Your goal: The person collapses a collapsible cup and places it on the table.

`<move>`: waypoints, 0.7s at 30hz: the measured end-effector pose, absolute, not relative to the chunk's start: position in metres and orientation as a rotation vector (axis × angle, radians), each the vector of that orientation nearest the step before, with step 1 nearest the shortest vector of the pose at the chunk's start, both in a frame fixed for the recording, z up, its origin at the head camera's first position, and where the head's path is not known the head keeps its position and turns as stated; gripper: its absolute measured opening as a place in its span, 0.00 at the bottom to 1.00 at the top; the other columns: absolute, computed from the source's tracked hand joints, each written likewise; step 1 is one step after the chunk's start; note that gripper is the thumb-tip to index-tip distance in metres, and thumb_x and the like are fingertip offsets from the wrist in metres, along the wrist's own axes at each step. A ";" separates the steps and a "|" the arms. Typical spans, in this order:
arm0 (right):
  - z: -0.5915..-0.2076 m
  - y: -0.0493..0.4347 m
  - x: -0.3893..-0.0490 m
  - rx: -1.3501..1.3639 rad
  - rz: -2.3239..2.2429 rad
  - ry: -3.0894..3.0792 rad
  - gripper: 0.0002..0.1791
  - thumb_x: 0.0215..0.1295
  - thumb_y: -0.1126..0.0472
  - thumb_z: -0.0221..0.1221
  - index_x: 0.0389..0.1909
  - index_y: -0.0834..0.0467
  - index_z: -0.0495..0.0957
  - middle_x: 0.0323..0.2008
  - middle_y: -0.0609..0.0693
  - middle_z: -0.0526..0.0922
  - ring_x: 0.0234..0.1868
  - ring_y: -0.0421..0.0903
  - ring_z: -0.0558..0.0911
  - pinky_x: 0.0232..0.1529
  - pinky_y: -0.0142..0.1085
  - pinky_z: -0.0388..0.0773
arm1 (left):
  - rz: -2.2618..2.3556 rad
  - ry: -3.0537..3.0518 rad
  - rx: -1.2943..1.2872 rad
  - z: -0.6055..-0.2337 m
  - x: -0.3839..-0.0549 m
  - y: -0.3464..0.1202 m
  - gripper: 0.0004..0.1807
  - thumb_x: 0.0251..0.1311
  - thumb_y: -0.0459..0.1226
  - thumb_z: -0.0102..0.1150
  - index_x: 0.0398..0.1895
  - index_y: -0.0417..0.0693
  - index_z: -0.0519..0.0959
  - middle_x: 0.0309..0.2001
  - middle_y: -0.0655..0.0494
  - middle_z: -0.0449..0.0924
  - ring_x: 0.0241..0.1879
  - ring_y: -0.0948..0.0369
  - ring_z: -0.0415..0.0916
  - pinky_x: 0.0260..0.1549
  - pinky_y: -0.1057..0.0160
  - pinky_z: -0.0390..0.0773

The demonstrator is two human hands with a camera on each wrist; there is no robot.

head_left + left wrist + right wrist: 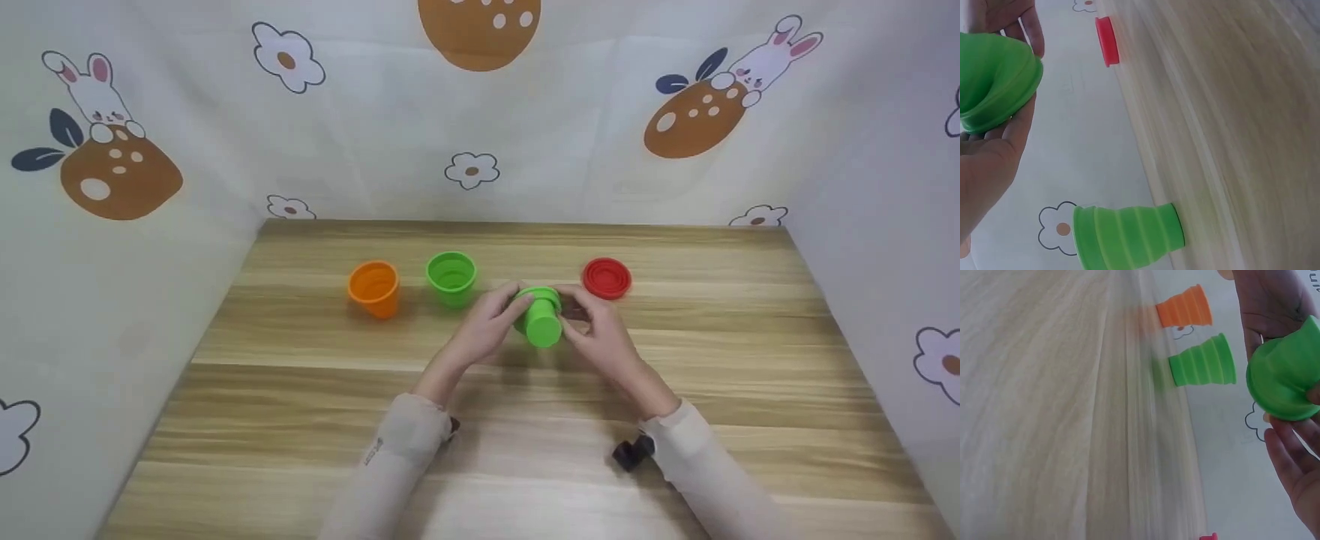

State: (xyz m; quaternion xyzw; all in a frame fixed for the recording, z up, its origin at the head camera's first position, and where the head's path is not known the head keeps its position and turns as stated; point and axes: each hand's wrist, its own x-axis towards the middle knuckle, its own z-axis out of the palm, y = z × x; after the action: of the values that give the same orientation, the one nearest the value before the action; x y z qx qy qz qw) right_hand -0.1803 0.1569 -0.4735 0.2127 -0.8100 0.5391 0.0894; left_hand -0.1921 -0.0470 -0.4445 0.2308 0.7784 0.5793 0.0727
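The held green cup (544, 328) is between both grips, raised off the bench (540, 480), its base toward the person and its smooth wall buckled inward. The left grip (484, 326) is partly closed, clasping the rim side; the right grip (604, 334) clasps it likewise from the right. Just beside the left grip, a second green cup (451, 277) stands upright, its wall stepped in rings; farther left stands a similar orange cup (382, 304). Beyond the right grip lies a low, round red piece (607, 278) with concentric rings.
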 end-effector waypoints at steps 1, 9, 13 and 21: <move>-0.473 0.157 -0.180 0.625 1.644 -2.411 0.21 0.62 0.73 0.62 0.57 0.64 0.78 0.48 0.56 0.86 0.48 0.44 0.85 0.53 0.38 0.84 | 1.775 2.316 0.683 -0.444 -0.192 -0.047 0.14 0.76 0.39 0.44 0.45 0.37 0.76 0.37 0.53 0.77 0.39 0.64 0.72 0.46 0.61 0.77; -0.473 0.157 -0.180 0.535 1.748 -2.381 0.19 0.61 0.73 0.64 0.54 0.66 0.78 0.46 0.58 0.85 0.45 0.36 0.83 0.52 0.30 0.82 | 1.851 2.221 0.674 -0.444 -0.190 -0.047 0.13 0.77 0.38 0.41 0.42 0.35 0.72 0.37 0.54 0.73 0.39 0.65 0.71 0.43 0.67 0.77; -0.472 0.157 -0.180 0.522 1.598 -2.385 0.19 0.59 0.73 0.66 0.52 0.65 0.80 0.43 0.56 0.87 0.43 0.40 0.84 0.50 0.36 0.84 | 1.819 2.238 0.682 -0.444 -0.190 -0.047 0.13 0.76 0.37 0.42 0.44 0.34 0.74 0.38 0.49 0.76 0.40 0.65 0.73 0.45 0.66 0.78; -0.468 0.155 -0.177 0.644 1.305 -2.356 0.16 0.60 0.74 0.63 0.50 0.63 0.82 0.43 0.56 0.87 0.40 0.46 0.86 0.46 0.35 0.85 | 1.768 2.272 0.694 -0.443 -0.191 -0.044 0.13 0.74 0.40 0.48 0.42 0.36 0.75 0.35 0.55 0.75 0.38 0.65 0.71 0.43 0.68 0.74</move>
State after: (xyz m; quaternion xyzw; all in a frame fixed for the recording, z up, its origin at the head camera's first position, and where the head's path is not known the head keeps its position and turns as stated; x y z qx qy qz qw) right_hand -0.1775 0.1545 -0.4679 0.2287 -0.8360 0.4632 0.1851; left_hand -0.1908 -0.0445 -0.4427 0.2333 0.7640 0.5948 0.0900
